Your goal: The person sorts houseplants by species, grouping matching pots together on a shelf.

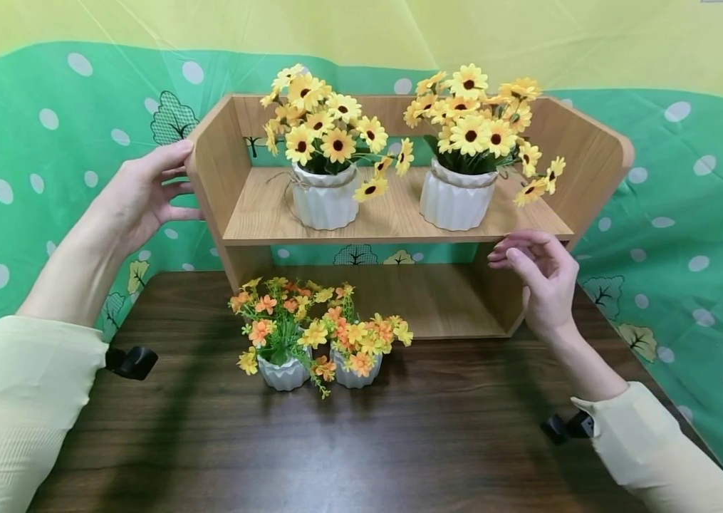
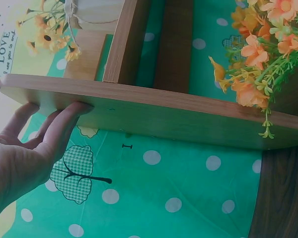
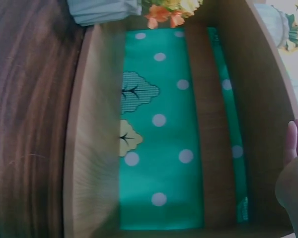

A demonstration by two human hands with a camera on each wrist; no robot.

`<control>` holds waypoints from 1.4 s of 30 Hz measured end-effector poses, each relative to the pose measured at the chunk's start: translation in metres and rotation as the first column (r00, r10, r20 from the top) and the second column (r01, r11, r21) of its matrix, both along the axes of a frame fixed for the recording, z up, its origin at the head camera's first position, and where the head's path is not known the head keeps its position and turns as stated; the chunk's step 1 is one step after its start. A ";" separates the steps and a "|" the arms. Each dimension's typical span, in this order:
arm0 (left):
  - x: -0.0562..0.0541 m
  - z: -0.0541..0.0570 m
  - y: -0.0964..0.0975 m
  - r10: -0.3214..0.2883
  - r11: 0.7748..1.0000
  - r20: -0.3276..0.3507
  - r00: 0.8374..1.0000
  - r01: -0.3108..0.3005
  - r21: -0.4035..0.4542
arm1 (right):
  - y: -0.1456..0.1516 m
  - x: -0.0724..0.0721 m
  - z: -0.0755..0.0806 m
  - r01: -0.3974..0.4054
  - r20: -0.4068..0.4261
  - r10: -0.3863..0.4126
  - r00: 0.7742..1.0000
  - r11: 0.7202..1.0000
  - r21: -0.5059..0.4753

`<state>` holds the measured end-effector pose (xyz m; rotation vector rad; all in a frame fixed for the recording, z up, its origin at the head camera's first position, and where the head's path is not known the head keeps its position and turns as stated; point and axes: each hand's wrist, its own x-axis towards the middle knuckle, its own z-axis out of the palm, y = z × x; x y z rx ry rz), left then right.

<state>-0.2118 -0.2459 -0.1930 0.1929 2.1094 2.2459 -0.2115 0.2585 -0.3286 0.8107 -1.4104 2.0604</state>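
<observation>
A two-tier wooden desk shelf (image 1: 389,210) stands on the dark table. My left hand (image 1: 143,189) touches its left side panel (image 2: 154,116): the thumb is at the front edge and the fingertips rest on the outer face. At the front edge of the upper board, toward the right, my right hand (image 1: 547,281) has loosely bent fingers; whether they touch the wood I cannot tell. Two white pots of yellow daisy-like flowers, one left (image 1: 325,199) and one right (image 1: 457,196), sit on the upper board.
Two smaller white pots with orange and yellow flowers, one left (image 1: 284,374) and one right (image 1: 357,369), stand close together before the shelf's lower left part. Behind everything hangs a green and yellow patterned cloth (image 1: 675,221). The dark wooden table (image 1: 335,456) extends in front.
</observation>
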 end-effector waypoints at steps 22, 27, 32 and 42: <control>0.000 0.000 0.000 -0.006 1.000 -0.005 1.000 0.006 0.001 | -0.004 -0.008 -0.055 -0.203 0.282 0.100 0.954 0.910 0.362; 0.000 0.000 -0.001 -0.007 1.000 -0.009 1.000 0.007 0.002 | -0.009 -0.009 -0.067 -0.265 0.351 0.112 0.930 0.865 0.426; 0.000 0.000 0.000 -0.007 1.000 -0.009 1.000 0.007 0.000 | -0.017 -0.008 -0.077 -0.326 0.420 0.126 0.899 0.833 0.448; 0.001 0.000 -0.001 -0.005 1.000 -0.011 1.000 0.005 -0.003 | -0.029 -0.010 -0.090 -0.383 0.471 0.097 0.877 0.733 0.562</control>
